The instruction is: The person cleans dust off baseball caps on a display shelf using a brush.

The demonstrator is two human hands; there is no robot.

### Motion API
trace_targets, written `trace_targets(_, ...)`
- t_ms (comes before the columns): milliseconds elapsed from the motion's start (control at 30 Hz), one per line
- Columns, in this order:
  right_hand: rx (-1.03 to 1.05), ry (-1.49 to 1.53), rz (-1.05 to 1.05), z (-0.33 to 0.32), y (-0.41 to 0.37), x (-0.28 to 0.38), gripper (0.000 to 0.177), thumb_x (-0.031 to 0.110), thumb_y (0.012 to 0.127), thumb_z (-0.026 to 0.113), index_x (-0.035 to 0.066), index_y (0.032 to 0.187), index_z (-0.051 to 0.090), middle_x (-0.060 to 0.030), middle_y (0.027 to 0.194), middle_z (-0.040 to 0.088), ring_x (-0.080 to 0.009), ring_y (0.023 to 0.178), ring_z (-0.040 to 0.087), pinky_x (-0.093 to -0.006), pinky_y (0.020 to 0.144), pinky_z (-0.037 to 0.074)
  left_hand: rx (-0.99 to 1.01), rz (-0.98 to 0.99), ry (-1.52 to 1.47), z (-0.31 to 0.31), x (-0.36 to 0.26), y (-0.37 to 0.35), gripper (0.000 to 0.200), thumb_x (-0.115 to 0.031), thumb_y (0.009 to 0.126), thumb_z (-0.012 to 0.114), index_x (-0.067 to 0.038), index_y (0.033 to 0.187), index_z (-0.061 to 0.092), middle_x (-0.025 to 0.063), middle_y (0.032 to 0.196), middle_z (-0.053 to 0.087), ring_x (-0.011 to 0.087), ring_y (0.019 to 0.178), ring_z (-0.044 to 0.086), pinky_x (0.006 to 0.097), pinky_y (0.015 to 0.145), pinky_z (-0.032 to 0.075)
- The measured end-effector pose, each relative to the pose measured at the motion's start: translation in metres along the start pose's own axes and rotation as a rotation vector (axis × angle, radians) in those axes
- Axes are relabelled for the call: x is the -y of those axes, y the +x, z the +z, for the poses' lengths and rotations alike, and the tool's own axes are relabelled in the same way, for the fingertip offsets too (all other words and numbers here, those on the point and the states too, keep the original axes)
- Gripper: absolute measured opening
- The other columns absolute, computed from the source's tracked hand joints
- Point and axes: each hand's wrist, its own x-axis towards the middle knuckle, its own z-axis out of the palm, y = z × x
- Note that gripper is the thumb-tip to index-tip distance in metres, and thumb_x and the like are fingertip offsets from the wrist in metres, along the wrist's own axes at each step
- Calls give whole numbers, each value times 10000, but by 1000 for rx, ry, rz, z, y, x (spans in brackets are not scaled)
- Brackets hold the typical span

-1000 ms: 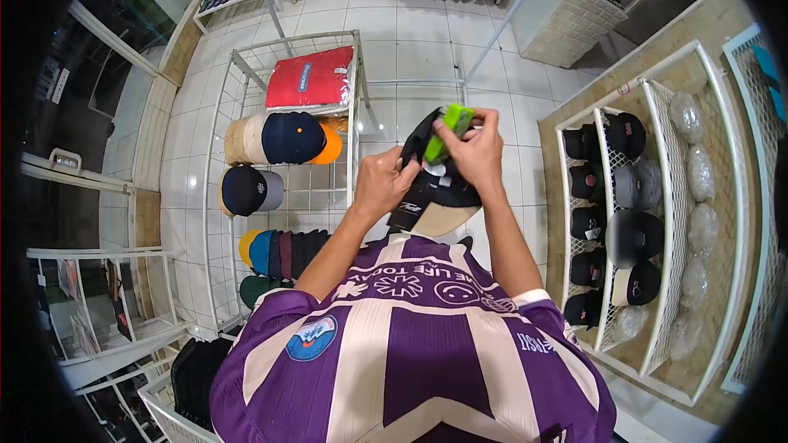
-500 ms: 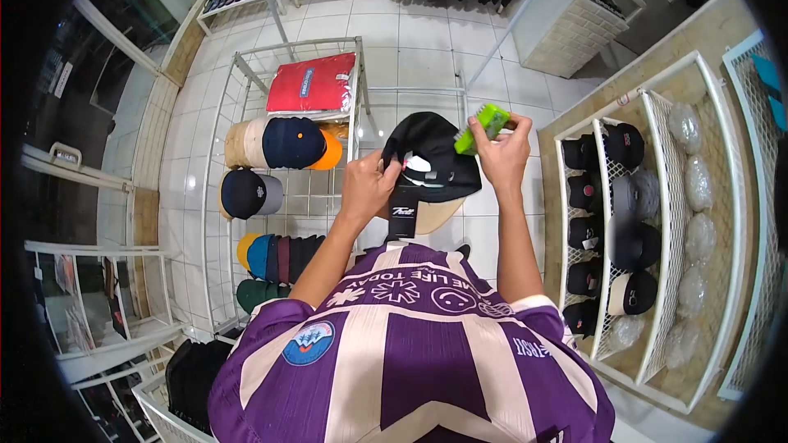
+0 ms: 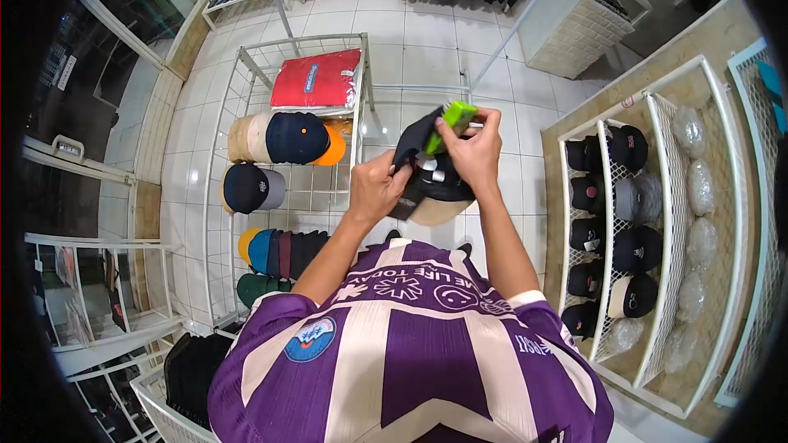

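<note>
One black cap (image 3: 447,184) is at the centre of my view, crown folded back, pale brim toward my chest at 6 o'clock. I have my left hand (image 3: 377,189) at its 9 o'clock side, fingers clamped on the edge, probably to steady the soft cloth. My right hand (image 3: 476,148), at 2 o'clock, has its fingers clamped on a green brush (image 3: 450,127), tilted against the raised cloth; that grip seems to leave the bristles free. A dark tag (image 3: 408,207) hangs at 7 o'clock. Farther out, stacked caps (image 3: 295,138) sit at 10 o'clock, nested presumably to save room, and a white shelf (image 3: 673,166) stands at 3 o'clock.
</note>
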Motion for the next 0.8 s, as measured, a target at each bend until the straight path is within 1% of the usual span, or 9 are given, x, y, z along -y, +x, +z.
trace_targets(133, -225, -317, -67, -6, 36, -72, 641, 329, 718, 870, 4, 1143, 518, -208, 1059, 622, -376, 979, 622, -458, 854, 494, -128, -126, 117, -8, 12, -6, 203, -152, 882, 668, 17, 788, 607, 172, 535, 476, 282, 428, 471, 407, 463, 361)
trace_targets(233, -260, -84, -36, -34, 36, -32, 610, 219, 771, 875, -27, 1228, 554, -151, 1093, 645, -215, 864, 680, -342, 771, 549, -290, -246, 163, -21, 13, -2, 378, -254, 958, 657, 27, 722, 567, 169, 500, 457, 255, 409, 448, 412, 460, 341)
trace_targets(300, 4, 416, 58, -38, 34, -24, 511, 112, 812, 834, -53, 1227, 584, -137, 1084, 647, -193, 865, 670, -311, 786, 545, -422, -278, 100, -16, 13, -1, 380, -254, 965, 647, 31, 725, 570, 168, 498, 466, 261, 413, 465, 412, 466, 349)
trace_targets(400, 229, 536, 31, -26, 17, -5, 436, 53, 821, 815, -60, 1197, 625, -135, 1163, 625, -179, 931, 655, -316, 820, 538, -427, -378, 212, -13, 11, -1, 341, -267, 940, 651, 49, 819, 612, 215, 585, 546, 333, 506, 555, 445, 527, 405)
trace_targets(533, 396, 256, -74, 17, -1, 1, 499, 245, 740, 903, 12, 1141, 720, -245, 1443, 472, -331, 1397, 433, -455, 1069, 434, -308, -583, 121, -10, -22, -9, 287, -222, 911, 637, 57, 977, 631, 269, 836, 683, 446, 759, 673, 492, 684, 500)
trace_targets(633, 289, 101, -216, 33, 7, -27, 511, 336, 709, 906, -9, 1052, 748, -281, 1287, 583, -359, 1273, 544, -446, 1130, 353, -375, -555, 47, 9, -28, -18, 282, -202, 900, 646, 58, 1008, 635, 253, 868, 699, 425, 835, 688, 460, 735, 519)
trace_targets(667, 303, 108, -224, 28, 11, -29, 511, 336, 709, 906, -9, 1052, 748, -281, 1287, 583, -359, 1273, 544, -446, 1130, 353, -333, -569, 15, 17, -22, -25, 326, -181, 900, 701, 25, 1138, 614, 172, 887, 696, 179, 761, 669, 340, 674, 513)
trace_targets(700, 374, 122, -134, 21, 17, -32, 499, 331, 708, 906, -13, 1036, 752, -274, 1185, 632, -355, 1208, 581, -439, 1132, 353, -348, -571, 22, 23, -21, -29, 326, -181, 900, 701, 25, 1138, 614, 172, 887, 696, 179, 761, 669, 340, 674, 513)
trace_targets(800, 495, 127, -134, -5, 43, -39, 489, 324, 704, 907, -21, 1017, 758, -261, 1028, 694, -348, 1103, 633, -432, 1134, 353, -87, -617, -507, 29, -29, -41, 934, -351, 861, 790, -3, 1520, 228, 221, 1282, 589, 245, 1043, 652, 385, 787, 552)
